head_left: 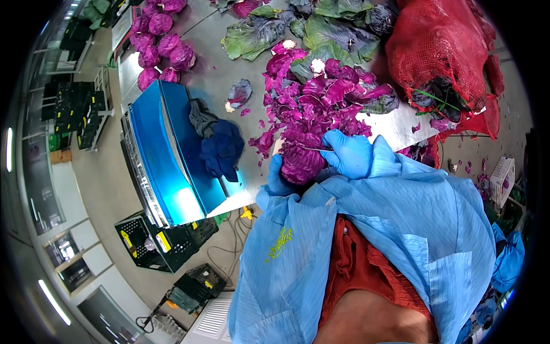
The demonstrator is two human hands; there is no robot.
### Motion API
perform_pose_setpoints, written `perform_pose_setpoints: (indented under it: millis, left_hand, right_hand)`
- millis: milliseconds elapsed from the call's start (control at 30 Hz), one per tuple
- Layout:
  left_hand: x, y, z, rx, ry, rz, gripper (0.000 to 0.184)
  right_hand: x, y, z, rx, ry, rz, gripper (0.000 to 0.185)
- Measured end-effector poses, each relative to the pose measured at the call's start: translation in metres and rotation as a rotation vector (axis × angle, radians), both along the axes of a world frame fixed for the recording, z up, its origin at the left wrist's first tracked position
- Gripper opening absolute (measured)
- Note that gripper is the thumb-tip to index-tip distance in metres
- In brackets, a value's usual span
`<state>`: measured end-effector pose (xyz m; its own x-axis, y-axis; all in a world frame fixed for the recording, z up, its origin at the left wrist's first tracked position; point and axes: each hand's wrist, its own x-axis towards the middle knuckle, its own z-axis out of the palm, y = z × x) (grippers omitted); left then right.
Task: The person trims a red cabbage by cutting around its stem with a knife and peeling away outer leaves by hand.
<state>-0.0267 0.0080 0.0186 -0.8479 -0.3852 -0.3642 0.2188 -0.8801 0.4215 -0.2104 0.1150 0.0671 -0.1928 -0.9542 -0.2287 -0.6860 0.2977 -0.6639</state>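
Close to my body at the table's near edge is a purple cabbage head [302, 163]. My left hand [279, 179], in a blue glove, is closed on its left side. In my gloved right hand [350, 153] is a knife [315, 149], its thin blade lying across the top of the cabbage. The knife's handle is hidden in my fist. Just beyond the cabbage spreads a pile of torn purple cabbage leaves [326, 97], with pale cut stem pieces [318, 66] among them.
Several trimmed purple cabbages [160, 24] sit at the far left. A blue metal box [175, 155] stands left, with dark blue cloth [223, 149] beside it. Green outer leaves [255, 37] lie at the back. A red mesh sack [438, 46] of cabbages occupies the right.
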Motion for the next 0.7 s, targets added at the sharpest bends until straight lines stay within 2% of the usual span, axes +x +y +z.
perform_pose_setpoints:
  millis: [267,367,467,700]
  left_hand:
    - [0.002,0.004,-0.008,0.111,0.025,0.001,0.076]
    - [0.002,0.005,-0.010,0.081,0.027,0.004,0.075]
    - [0.003,0.004,-0.011,0.096,-0.030,-0.062,0.086]
    - [0.000,0.007,-0.013,0.066,-0.013,-0.031,0.085]
  right_hand:
    - [0.006,0.005,-0.007,-0.075,0.029,-0.068,0.033]
    - [0.011,0.005,-0.005,-0.048,0.062,-0.115,0.035]
    - [0.016,0.006,-0.005,-0.056,0.083,-0.164,0.033]
    - [0.018,0.004,-0.003,-0.041,0.054,-0.210,0.030]
